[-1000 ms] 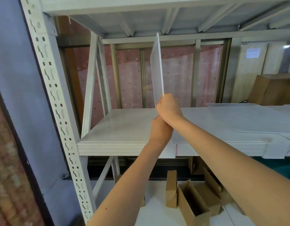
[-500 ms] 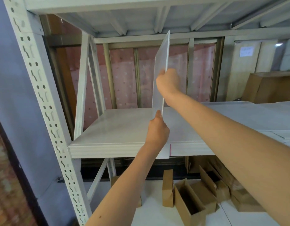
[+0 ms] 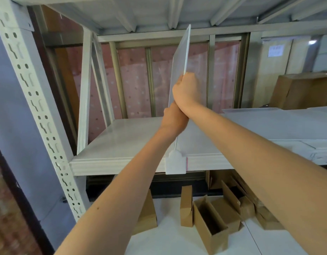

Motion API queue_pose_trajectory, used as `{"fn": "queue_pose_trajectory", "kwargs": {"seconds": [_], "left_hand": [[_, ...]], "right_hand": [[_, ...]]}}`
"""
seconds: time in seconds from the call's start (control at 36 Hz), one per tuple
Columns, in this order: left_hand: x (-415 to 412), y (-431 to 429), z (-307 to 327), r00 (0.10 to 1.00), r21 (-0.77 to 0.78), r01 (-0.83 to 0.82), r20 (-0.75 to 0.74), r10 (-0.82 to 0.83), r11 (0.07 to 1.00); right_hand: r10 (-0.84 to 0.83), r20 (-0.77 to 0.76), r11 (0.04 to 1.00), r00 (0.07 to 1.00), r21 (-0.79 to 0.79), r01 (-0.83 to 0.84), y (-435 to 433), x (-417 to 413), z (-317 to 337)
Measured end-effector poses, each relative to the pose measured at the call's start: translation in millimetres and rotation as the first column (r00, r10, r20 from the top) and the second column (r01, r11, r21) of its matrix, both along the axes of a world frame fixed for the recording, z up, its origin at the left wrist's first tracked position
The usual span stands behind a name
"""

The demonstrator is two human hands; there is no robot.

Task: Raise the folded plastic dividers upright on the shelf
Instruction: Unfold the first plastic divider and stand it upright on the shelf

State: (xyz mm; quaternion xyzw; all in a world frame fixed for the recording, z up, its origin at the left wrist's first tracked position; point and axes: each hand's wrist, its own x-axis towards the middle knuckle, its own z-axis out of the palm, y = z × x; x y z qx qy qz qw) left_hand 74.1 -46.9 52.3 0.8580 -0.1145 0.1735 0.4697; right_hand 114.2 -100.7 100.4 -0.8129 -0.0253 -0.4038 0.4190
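Hands (image 3: 181, 105) stacked, apparently both gripping upright divider's (image 3: 179, 57) near edge.

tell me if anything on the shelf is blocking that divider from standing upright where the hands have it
Nothing visible does. The divider is already nearly upright, gripped along its front edge by the right hand with the left hand just below it. The shelf around its base is bare; the flat divider lies well off to the right.

Both forearms bare, no sleeves; left hand (image 3: 174, 117), right hand (image 3: 186, 89) ungloved
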Motion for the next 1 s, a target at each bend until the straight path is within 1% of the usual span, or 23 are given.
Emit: {"fn": "queue_pose_trajectory", "kwargs": {"seconds": [0.08, 0.17, 0.36, 0.47, 0.56, 0.69, 0.75, 0.83, 0.89, 0.97, 1.0], "left_hand": [[0, -2, 1, 1.0, 0.056, -0.01, 0.006, 0.009, 0.998], [-1, 2, -1, 1.0, 0.029, -0.007, 0.029, 0.006, 1.0], [0, 12, -6, 0.998, -0.085, 0.01, 0.066, -0.004, 0.996], [-1, 12, -6, 0.999, -0.056, 0.017, 0.049, -0.014, 0.998], [1, 13, -8, 0.999, -0.064, 0.011, 0.05, -0.008, 0.998], [1, 19, -12, 0.998, -0.076, 0.002, 0.067, 0.003, 0.997], [3, 19, -11, 0.997, -0.06, 0.01, 0.082, -0.005, 0.998], [4, 14, -13, 0.997, -0.041, 0.028, 0.071, -0.025, 0.999], [5, 13, -21, 0.997, -0.057, 0.04, 0.065, -0.037, 0.998], [5, 15, -32, 0.996, -0.139, 0.07, 0.067, -0.061, 0.988], [5, 15, -33, 0.996, -0.144, 0.072, 0.067, -0.063, 0.987]], "right_hand": [[0.006, 0.013, 1.0, 1.0, -0.009, -0.006, 1, 0, 0], [0.034, 0.026, 0.999, 0.999, -0.002, -0.034, 9, 5, -1], [0.073, 0.067, 0.993, 0.995, -0.096, -0.067, 22, 5, -5], [0.043, 0.084, 0.994, 0.996, -0.105, -0.034, 21, 9, -8], [0.044, 0.09, 0.995, 0.995, -0.094, -0.035, 23, 8, -9], [0.067, 0.081, 0.986, 0.994, -0.158, -0.053, 31, 1, -10], [0.053, 0.085, 0.988, 0.995, -0.151, -0.04, 31, 2, -10], [0.035, 0.103, 0.995, 0.994, -0.1, -0.024, 22, 4, -13], [0.038, 0.112, 0.996, 0.993, -0.089, -0.028, 20, 2, -20], [0.038, 0.113, 0.995, 0.993, -0.097, -0.027, 24, -1, -29], [0.04, 0.112, 0.994, 0.993, -0.101, -0.028, 24, 0, -30]]}}
